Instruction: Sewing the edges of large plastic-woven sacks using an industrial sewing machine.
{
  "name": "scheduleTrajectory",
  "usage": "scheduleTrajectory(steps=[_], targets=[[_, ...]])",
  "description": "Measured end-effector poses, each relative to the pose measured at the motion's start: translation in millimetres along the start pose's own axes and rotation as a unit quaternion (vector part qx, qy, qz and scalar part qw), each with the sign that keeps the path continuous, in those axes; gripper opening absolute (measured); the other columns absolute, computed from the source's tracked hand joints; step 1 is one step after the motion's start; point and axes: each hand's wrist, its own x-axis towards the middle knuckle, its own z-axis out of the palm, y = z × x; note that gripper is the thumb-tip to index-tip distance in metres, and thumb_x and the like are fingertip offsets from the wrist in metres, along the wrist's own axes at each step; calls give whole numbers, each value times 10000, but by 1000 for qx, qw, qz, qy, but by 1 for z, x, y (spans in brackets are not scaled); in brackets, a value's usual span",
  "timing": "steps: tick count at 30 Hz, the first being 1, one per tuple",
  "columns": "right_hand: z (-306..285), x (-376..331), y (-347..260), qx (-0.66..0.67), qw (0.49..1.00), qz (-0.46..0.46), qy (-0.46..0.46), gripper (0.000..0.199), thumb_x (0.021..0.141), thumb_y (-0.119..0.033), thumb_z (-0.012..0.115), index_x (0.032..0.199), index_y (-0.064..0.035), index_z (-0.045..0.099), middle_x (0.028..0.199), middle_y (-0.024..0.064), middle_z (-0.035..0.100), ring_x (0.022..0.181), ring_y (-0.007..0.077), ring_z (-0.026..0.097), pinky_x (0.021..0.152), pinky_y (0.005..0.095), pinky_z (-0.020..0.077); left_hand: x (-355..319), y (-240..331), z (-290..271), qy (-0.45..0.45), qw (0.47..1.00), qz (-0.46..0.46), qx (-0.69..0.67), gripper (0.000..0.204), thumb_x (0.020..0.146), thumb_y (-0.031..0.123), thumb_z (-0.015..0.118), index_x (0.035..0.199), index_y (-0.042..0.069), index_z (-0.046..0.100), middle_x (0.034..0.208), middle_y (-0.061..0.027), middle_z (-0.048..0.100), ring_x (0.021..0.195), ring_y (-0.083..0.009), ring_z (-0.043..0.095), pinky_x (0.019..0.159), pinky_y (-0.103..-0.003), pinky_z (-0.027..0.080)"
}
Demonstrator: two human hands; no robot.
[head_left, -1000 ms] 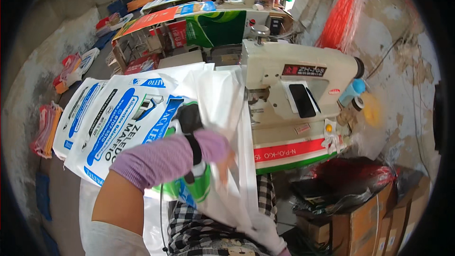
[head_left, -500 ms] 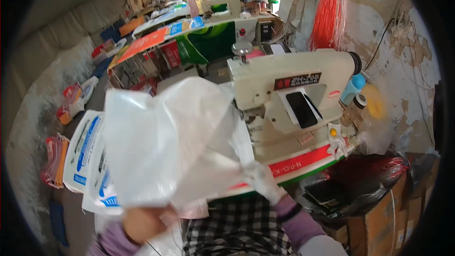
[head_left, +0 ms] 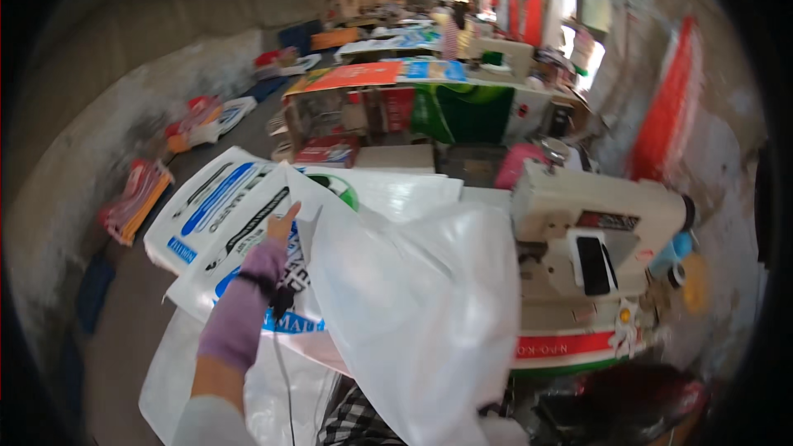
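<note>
A large white plastic woven sack [head_left: 413, 281] spreads across the middle, draping from the table down over my lap. My left hand [head_left: 283, 225] reaches forward over a pile of printed white sacks [head_left: 235, 223] with blue and black markings. Its fingers are closed at the left edge of the large sack. My right hand does not show; the large sack covers the lower right area. To the right of the sack stands a cream sewing machine [head_left: 595, 219], with a dark-screened phone [head_left: 592, 264] on a white pad resting on it.
A red-and-green banner strip [head_left: 562, 347] edges the machine table. Thread bundles in red [head_left: 669, 107] hang by the right wall. Folded sacks [head_left: 136, 202] lie along the left side. Another covered worktable [head_left: 462, 107] stands ahead, with people farther back. A dark plastic bag [head_left: 619, 400] sits lower right.
The view has swung left and up. My left hand has moved forward from near my lap to the sack pile. The large sack now hangs toward me, and my right hand has left sight.
</note>
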Motion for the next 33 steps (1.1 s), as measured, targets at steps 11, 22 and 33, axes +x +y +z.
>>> scheduleTrajectory(steps=[11,22,33], targets=[[23,92,-108,-722,629,288,9,127,868,-220,567,803,-113,588,798,87,633,713,212,613,588,336,433,-29,18,-97,-25,963,21,-268,899,785,490,698,1429,2,303,1437,-174,364,1317,-317,360,1057,-413,321],[29,-52,32,-867,477,-39,-142,127,864,-175,546,964,-102,572,899,77,584,798,242,570,642,348,411,-57,-23,-449,76,888,100,-442,925,787,514,683,1435,-10,282,1454,-178,340,1335,-309,339,1068,-415,309],[255,-16,36,-152,899,-178,-370,222,782,-115,577,986,-69,649,857,133,639,853,299,623,811,381,501,-350,-200,-376,172,955,67,-231,614,833,124,643,1359,-50,379,1299,-168,518,1192,-247,498,1027,-367,378]])
